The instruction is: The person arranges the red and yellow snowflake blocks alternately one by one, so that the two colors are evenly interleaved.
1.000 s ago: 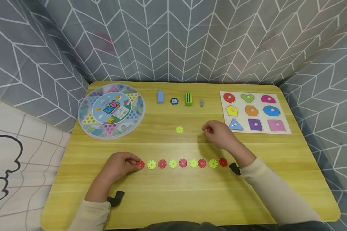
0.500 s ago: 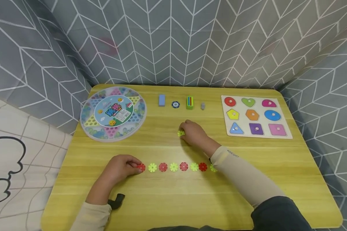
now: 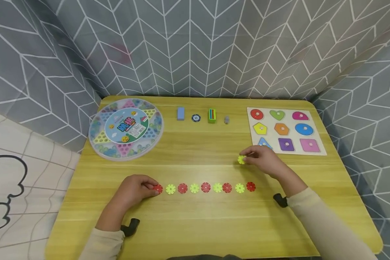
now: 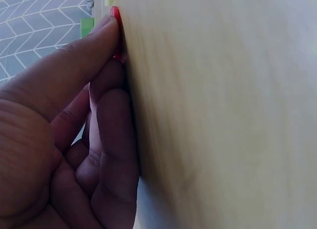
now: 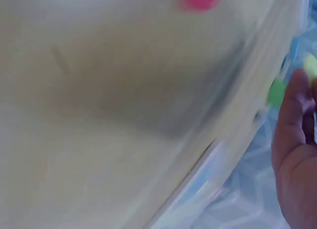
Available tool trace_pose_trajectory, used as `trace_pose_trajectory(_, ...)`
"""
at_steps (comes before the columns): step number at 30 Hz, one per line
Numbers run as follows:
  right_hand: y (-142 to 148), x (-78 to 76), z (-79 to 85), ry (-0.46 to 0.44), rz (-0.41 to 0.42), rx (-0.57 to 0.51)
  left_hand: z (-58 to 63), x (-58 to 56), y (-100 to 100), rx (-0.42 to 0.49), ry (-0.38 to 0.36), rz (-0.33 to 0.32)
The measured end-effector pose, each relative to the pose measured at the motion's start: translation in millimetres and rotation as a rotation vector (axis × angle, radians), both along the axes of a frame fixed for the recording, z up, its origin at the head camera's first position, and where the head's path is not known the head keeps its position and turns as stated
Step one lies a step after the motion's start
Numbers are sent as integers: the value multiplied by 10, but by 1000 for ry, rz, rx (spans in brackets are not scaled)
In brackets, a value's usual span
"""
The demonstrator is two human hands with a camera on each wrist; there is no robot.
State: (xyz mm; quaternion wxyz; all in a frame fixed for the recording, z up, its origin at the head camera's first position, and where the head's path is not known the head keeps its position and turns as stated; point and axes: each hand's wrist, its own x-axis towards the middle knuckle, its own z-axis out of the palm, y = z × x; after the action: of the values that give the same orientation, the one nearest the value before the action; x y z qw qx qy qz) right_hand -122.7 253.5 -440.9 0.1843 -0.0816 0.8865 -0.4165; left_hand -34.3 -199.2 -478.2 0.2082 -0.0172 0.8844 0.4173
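Alternating red and yellow-green flower-shaped discs lie in a row on the table. At the row's left end my left hand point(image 3: 137, 188) pinches the red flower-shaped disc point(image 3: 158, 188) between thumb and forefinger, down on the tabletop. That disc's red edge point(image 4: 115, 12) shows past the fingertips in the left wrist view. Up and right of the row, my right hand point(image 3: 263, 160) holds a yellow-green flower-shaped disc point(image 3: 241, 159) by its edge. In the blurred right wrist view, the same disc point(image 5: 310, 66) shows at the fingertips. A red disc point(image 3: 251, 186) ends the row on the right.
A round Chinese checkers set point(image 3: 126, 129) lies at the back left. Along the back sit a blue block point(image 3: 180, 113), a poker chip point(image 3: 196, 118), a green box point(image 3: 212, 116) and a small grey piece point(image 3: 226, 119). A shape puzzle board point(image 3: 294, 124) lies at the right.
My right hand reached left to the lone yellow-green disc, took hold of it, and carried it back to the right. The left hand stays at the red disc.
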Motion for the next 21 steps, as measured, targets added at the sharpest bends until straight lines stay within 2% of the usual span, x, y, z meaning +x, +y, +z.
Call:
trace_pose_trajectory(4, 400, 265, -41, -92, -28, 81, 28, -11, -21, -2, -12, 8)
trace_pose_trajectory(7, 527, 422, -102, -115, -29, 155, 34, -9, -39, -4, -16, 9)
trace_pose_trajectory(14, 487, 627, -157, 24, -2, 310, 8, 0, -43, -15, -10, 10)
trace_pose_trajectory(21, 419, 755, -186, 39, -32, 334, -18, -12, -1, -3, -11, 5)
